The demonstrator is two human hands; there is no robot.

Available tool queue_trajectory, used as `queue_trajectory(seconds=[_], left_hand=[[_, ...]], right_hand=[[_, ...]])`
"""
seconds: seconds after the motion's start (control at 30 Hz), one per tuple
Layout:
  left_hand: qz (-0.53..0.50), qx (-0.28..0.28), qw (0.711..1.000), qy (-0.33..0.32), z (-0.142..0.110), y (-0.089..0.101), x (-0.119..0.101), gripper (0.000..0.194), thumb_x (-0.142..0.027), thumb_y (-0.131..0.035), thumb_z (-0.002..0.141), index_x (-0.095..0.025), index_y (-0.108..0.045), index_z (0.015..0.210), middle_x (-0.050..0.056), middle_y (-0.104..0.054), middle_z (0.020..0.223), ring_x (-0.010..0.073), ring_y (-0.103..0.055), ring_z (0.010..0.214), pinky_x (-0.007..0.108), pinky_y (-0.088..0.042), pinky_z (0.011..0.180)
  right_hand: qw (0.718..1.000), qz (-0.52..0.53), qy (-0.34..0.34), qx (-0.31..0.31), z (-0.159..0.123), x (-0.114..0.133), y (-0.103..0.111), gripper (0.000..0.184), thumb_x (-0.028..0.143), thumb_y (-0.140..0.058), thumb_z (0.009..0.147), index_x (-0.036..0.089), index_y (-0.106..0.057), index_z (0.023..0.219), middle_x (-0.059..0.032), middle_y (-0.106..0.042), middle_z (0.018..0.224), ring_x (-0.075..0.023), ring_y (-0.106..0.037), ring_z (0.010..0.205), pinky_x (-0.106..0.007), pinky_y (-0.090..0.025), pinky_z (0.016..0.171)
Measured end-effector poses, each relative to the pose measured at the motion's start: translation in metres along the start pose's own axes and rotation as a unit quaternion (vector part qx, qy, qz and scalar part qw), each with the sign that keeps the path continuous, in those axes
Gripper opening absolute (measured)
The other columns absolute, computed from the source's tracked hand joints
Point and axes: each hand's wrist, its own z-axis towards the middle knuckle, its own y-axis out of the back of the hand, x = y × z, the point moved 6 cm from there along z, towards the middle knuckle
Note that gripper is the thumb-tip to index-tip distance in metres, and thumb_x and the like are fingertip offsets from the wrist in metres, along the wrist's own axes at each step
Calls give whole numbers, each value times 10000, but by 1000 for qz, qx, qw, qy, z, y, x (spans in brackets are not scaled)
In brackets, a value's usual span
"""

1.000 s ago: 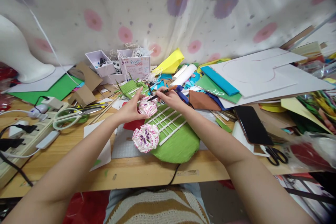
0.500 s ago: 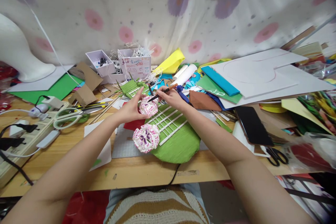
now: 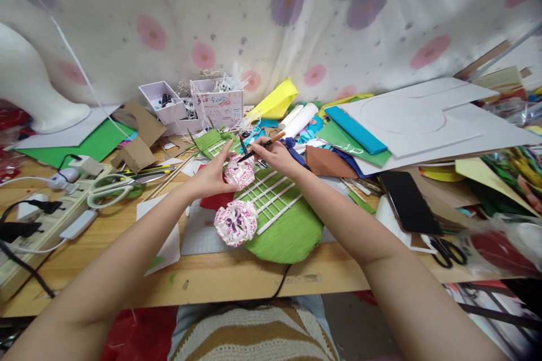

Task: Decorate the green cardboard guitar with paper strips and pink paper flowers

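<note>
My left hand [image 3: 210,175] cups a white and purple paper flower [image 3: 239,172] from its left side, fingers curled round it. My right hand [image 3: 277,157] pinches a thin pen with an orange end [image 3: 260,150], its dark tip resting on the flower's top. A second paper flower [image 3: 236,223] lies nearer me on the edge of a green oval board [image 3: 292,231], which carries a grid of white strips [image 3: 271,196].
White-handled scissors [image 3: 109,188] and a power strip [image 3: 40,225] lie at the left. A black phone [image 3: 407,202] and black scissors [image 3: 449,249] sit at the right. Small white boxes [image 3: 199,106], paper rolls and coloured sheets crowd the back of the wooden table [image 3: 220,279].
Almost nothing has moved; the pen tip has shifted slightly over the flower while both hands stay in place.
</note>
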Motion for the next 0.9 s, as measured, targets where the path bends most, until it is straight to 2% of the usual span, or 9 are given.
queue_trajectory(seconds=[0.1, 0.37, 0.5, 0.63, 0.9], left_hand=[[6, 1, 1000, -1, 0, 0, 0, 1238, -446, -792, 646, -267, 19, 1563, 168, -440, 1486, 312, -436, 1366, 494, -330, 1130], [6, -1, 1000, -7, 0, 0, -3, 1223, -442, -788, 654, -267, 11, 1563, 160, -460, 1468, 313, -440, 1361, 494, -339, 1124], [5, 1, 1000, -1, 0, 0, -3, 1239, -444, -790, 643, -246, 14, 1564, 170, -457, 1468, 315, -435, 1365, 490, -329, 1132], [8, 5, 1000, 4, 0, 0, -4, 1245, -450, -784, 644, -235, 25, 1564, 175, -444, 1477, 316, -424, 1373, 488, -321, 1136], [13, 11, 1000, 11, 0, -1, -2, 1244, -425, -777, 647, -234, 43, 1563, 180, -426, 1496, 313, -444, 1355, 459, -375, 1094]], right_hand=[[1000, 4, 0, 15, 0, -2, -2, 281, 445, -493, 909, 196, -538, 787, 19, -558, 641, -127, -531, 613, -289, -427, 680], [1000, -8, 27, 6, 4, -3, -3, 290, 469, -481, 912, 201, -545, 824, 18, -572, 686, -131, -553, 671, -290, -439, 714], [999, -23, 20, 17, 3, 1, -3, 271, 446, -482, 913, 201, -539, 812, 24, -563, 643, -121, -525, 605, -283, -420, 665], [999, -29, 36, 19, 5, 6, -3, 328, 497, -486, 901, 194, -533, 787, 22, -559, 619, -118, -514, 591, -279, -411, 646], [998, -47, 44, 25, 7, 17, -3, 365, 516, -500, 885, 175, -525, 756, 16, -539, 606, -110, -490, 589, -273, -380, 625]])
